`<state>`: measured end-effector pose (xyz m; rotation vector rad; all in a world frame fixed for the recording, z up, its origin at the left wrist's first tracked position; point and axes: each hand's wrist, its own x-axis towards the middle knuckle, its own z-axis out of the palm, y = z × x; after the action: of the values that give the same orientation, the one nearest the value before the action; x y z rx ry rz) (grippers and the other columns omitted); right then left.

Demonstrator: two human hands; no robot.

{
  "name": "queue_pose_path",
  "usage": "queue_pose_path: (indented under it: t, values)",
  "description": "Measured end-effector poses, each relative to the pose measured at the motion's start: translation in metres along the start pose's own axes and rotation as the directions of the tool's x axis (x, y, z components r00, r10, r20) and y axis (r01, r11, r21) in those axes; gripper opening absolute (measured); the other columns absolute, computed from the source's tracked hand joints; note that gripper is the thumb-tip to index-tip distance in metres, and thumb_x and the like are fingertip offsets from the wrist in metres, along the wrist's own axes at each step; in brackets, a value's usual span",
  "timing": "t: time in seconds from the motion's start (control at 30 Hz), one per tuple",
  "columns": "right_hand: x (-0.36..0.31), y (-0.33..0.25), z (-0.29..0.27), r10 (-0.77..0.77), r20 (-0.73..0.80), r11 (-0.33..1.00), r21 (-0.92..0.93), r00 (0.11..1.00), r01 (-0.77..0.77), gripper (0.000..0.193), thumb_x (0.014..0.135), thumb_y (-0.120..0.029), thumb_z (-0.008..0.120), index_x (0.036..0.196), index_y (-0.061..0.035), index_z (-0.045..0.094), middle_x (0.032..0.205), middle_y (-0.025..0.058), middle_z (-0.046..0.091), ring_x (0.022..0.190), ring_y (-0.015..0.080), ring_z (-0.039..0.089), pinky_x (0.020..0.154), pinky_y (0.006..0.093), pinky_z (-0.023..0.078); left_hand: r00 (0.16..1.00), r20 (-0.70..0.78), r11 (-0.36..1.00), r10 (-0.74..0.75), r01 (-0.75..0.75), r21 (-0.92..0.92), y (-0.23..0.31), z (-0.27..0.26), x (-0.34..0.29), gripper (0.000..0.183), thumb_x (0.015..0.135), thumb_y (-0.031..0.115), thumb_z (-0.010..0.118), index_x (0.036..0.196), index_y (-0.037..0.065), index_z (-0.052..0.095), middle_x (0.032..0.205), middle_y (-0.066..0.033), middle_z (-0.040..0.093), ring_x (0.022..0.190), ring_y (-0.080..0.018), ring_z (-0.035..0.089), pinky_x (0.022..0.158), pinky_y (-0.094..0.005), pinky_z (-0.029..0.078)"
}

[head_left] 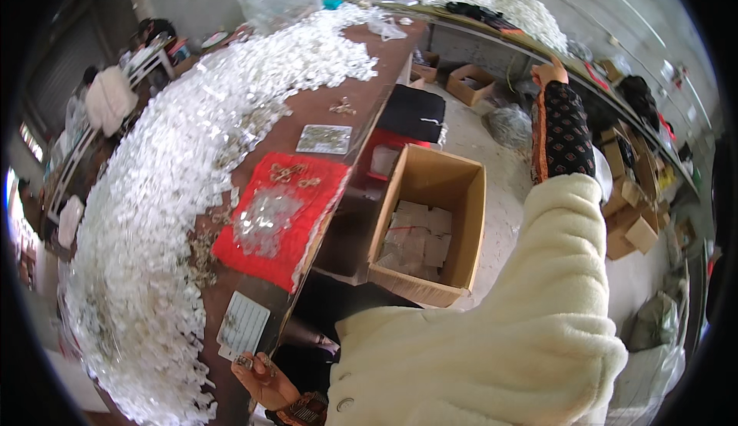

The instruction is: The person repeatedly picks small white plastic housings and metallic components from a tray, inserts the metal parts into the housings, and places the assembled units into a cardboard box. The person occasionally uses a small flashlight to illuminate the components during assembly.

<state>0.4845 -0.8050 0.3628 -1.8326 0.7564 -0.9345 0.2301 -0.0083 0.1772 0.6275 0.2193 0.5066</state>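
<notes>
My left hand, low in the picture by the table's near edge, pinches small metallic pieces between its fingers; their exact kind is too small to make out. Just beyond it lies a pale card. Farther along, a red cloth carries clear glossy pieces and brownish metal pieces. Past the cloth lies another card covered with small bits. My right arm stretches far out to the right. At its end, my right hand has one finger extended and the others curled, with nothing visible in it.
A huge heap of small white shiny pieces covers the brown table's left side. Beside the table stands an open cardboard box holding flat packs. A long bench bears more white heaps. Another person sits far left.
</notes>
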Motion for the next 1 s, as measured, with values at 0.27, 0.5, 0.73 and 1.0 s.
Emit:
queue_pose_path:
  t: [0.27, 0.5, 0.73, 1.0]
  values:
    - [-0.011, -0.033, 0.021, 0.134, 0.066, 0.991, -0.022, 0.989, -0.132, 0.087, 0.087, -0.002, 0.069, 0.155, -0.0098, 0.016, 0.081, 0.0102, 0.067, 0.065, 0.0143, 0.063, 0.05, 0.0262, 0.051, 0.991, 0.124, 0.998, -0.055, 0.057, -0.013, -0.007, 0.012, 0.004, 0.034, 0.102, 0.026, 0.052, 0.117, -0.004, 0.052, 0.081, -0.0069, 0.053, 0.078, -0.0146, 0.054, 0.084, -0.0272, 0.05]
    - [0.004, -0.021, 0.021, 0.19, -0.002, 0.978, -0.09, 0.982, -0.19, 0.09, 0.088, -0.01, 0.069, 0.156, -0.013, 0.01, 0.075, 0.0056, 0.069, 0.06, 0.0108, 0.063, 0.051, 0.0262, 0.049, 0.998, 0.053, 0.999, 0.032, -0.032, 0.002, -0.009, 0.012, -0.001, 0.033, 0.101, 0.025, 0.054, 0.12, -0.002, 0.052, 0.114, -0.0106, 0.059, 0.082, -0.0148, 0.056, 0.081, -0.0265, 0.052]
    - [0.027, 0.002, -0.023, 0.155, -0.029, 0.891, -0.427, 0.987, -0.153, 0.079, 0.093, -0.025, 0.062, 0.152, -0.0015, 0.015, 0.083, 0.0021, 0.071, 0.075, 0.0125, 0.066, 0.068, 0.0282, 0.049, 0.985, 0.158, 0.997, -0.069, 0.065, 0.033, -0.008, 0.017, 0.007, 0.035, 0.101, 0.024, 0.055, 0.124, -0.003, 0.05, 0.113, -0.0115, 0.06, 0.084, -0.0136, 0.057, 0.082, -0.0277, 0.054]
    - [0.087, 0.049, -0.057, 0.0, 0.186, 0.642, -0.753, 0.983, 0.143, 0.028, 0.097, -0.031, 0.049, 0.113, -0.0128, 0.061, 0.085, 0.0029, 0.072, 0.083, 0.0186, 0.068, 0.073, 0.0344, 0.051, 0.947, 0.296, 0.993, -0.121, 0.119, 0.024, -0.011, 0.034, 0.004, 0.042, 0.101, 0.026, 0.055, 0.131, -0.002, 0.045, 0.113, -0.014, 0.062, 0.09, -0.0143, 0.063, 0.085, -0.028, 0.055]
